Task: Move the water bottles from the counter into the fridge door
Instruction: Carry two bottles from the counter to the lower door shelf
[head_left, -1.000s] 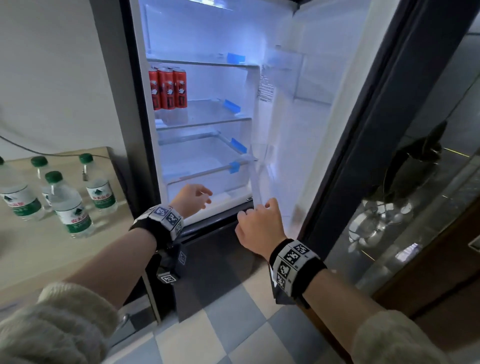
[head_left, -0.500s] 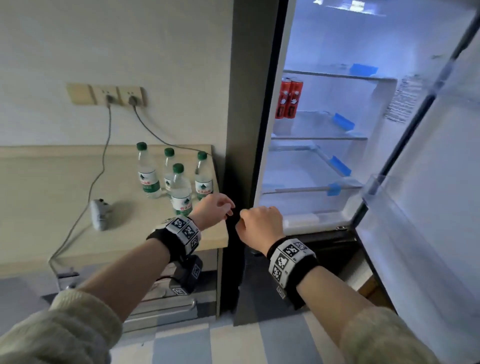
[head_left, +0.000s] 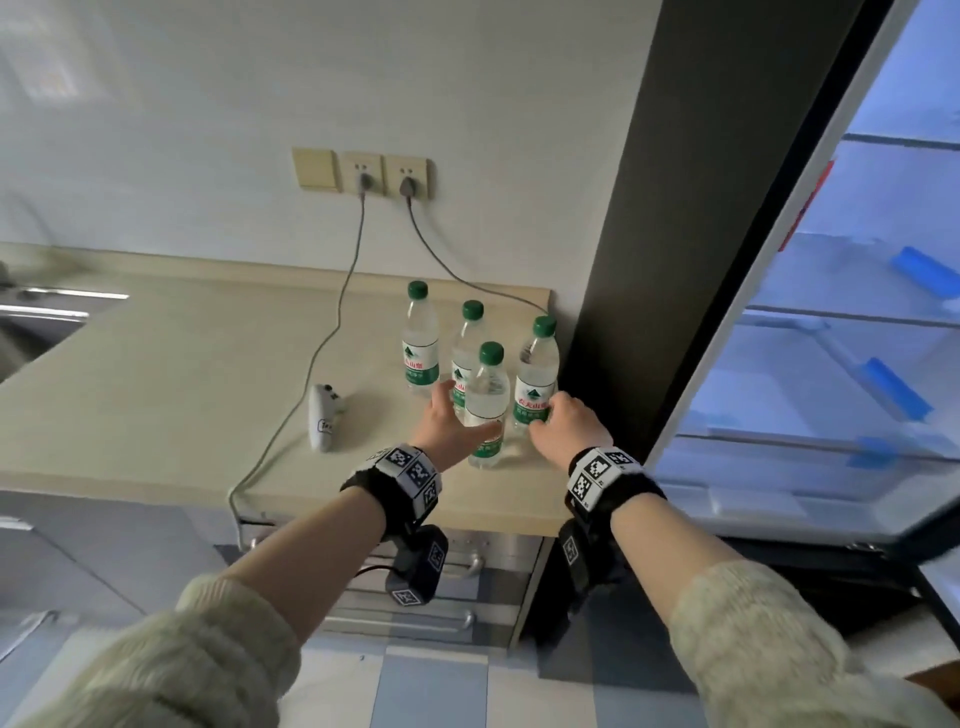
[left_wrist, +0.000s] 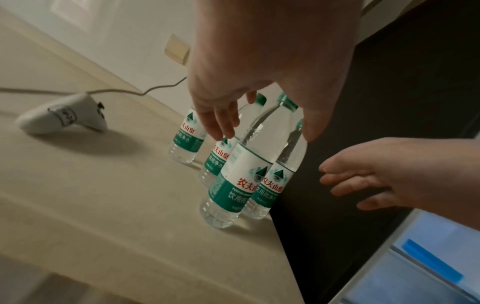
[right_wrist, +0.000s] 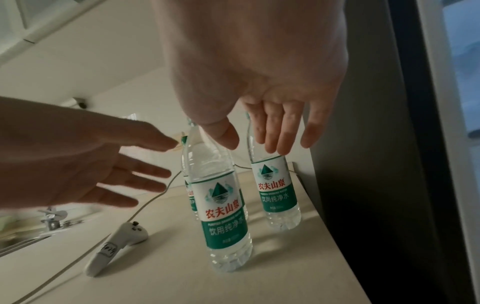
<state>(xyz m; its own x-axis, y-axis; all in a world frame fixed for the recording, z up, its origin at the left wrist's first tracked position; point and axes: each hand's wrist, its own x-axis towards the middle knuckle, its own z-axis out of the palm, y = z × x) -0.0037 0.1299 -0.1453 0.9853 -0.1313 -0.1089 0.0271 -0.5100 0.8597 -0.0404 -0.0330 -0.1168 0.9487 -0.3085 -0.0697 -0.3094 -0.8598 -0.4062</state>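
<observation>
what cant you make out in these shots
- Fridge door shelves: cut off by the head view's right edge.
- Back bottle: lower half hidden behind the front bottle and left hand, head view.
- Label on the white controller: too blurred to read, right wrist view.

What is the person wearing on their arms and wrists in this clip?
Both arms have fuzzy cream sleeves pushed up to mid-forearm. The left hand and right hand are bare. Each wrist carries a black band faced with white tiles printed with black square markers, and a black camera box hangs beneath.
</observation>
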